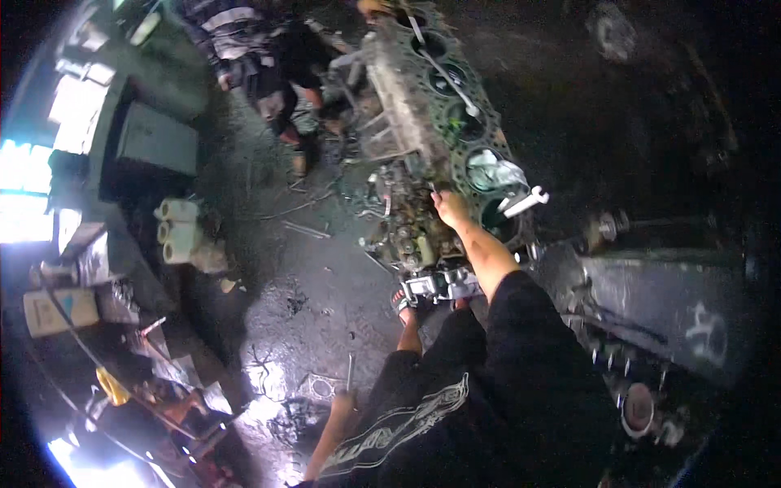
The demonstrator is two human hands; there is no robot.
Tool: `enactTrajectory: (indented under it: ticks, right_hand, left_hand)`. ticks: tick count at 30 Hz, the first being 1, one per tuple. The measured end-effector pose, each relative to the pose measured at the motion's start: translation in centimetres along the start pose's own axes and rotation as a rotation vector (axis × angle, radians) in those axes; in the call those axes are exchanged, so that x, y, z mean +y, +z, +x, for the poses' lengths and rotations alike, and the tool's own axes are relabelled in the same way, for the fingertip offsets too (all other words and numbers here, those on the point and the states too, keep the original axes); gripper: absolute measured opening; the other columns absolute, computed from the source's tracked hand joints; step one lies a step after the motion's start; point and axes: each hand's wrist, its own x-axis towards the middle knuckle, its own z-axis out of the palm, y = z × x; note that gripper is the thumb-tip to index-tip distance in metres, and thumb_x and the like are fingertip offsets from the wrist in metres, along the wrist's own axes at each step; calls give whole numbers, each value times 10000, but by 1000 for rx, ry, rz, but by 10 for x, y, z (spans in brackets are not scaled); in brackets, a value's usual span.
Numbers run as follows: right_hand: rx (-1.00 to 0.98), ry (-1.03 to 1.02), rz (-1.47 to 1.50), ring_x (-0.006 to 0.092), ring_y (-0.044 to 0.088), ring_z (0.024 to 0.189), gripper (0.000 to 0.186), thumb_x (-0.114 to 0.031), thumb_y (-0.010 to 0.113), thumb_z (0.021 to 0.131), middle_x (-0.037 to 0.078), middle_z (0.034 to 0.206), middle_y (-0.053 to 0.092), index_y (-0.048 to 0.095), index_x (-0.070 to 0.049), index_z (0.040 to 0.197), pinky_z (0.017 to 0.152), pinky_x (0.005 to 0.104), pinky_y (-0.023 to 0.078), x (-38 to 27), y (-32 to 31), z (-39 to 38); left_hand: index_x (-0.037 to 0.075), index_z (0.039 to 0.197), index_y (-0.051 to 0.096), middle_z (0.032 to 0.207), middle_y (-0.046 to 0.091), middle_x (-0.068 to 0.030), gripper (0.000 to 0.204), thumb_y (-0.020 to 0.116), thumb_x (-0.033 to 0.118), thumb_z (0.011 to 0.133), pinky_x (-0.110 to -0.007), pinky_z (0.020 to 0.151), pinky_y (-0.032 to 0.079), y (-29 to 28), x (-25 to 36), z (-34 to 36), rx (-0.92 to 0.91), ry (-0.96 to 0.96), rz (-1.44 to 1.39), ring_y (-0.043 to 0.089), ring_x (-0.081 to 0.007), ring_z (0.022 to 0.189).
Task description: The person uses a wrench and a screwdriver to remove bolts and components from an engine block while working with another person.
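Across the upper centre of the frame lies the engine block, which looks heavy, rigid and probably slick with oil; its solid outer edges should offer the firmest hold. Right over its lower part is the right hand, fingers curled; whether it grips anything I cannot tell. At lower centre, well apart from the engine block, the left hand appears closed around a metal tool, likely stiff, light and best held by its shank.
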Motion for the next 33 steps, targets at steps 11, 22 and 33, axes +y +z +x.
enactTrajectory:
  ticks: [11, 22, 33]
  right_hand:
    - [-48, 292, 234, 389, 595, 787, 418, -327, 462, 987, 206, 792, 645, 639, 24, 848, 719, 495, 457, 42, -23, -13]
    - [-136, -34, 324, 345, 652, 785, 388, -321, 491, 997, 200, 909, 690, 668, 23, 969, 695, 458, 494, 18, -89, -16]
    - [-805, 251, 1294, 152, 590, 945, 311, -170, 588, 932, 58, 1049, 622, 567, 13, 1182, 841, 291, 461, -14, -239, -209]
  left_hand:
    - [26, 1056, 693, 1011, 695, -203, 435, 530, 378, 861, -493, 854, 496, -13, 74, -44, 155, 144, -3, 657, -364, 984]
    - [12, 1012, 694, 1062, 678, -213, 410, 524, 352, 860, -477, 796, 516, 134, 140, -154, 207, 28, -201, 671, -347, 937]
    - [2, 1132, 627, 880, 698, -190, 511, 621, 450, 885, -420, 683, 541, 137, 253, -191, 291, -49, -350, 692, -301, 774]
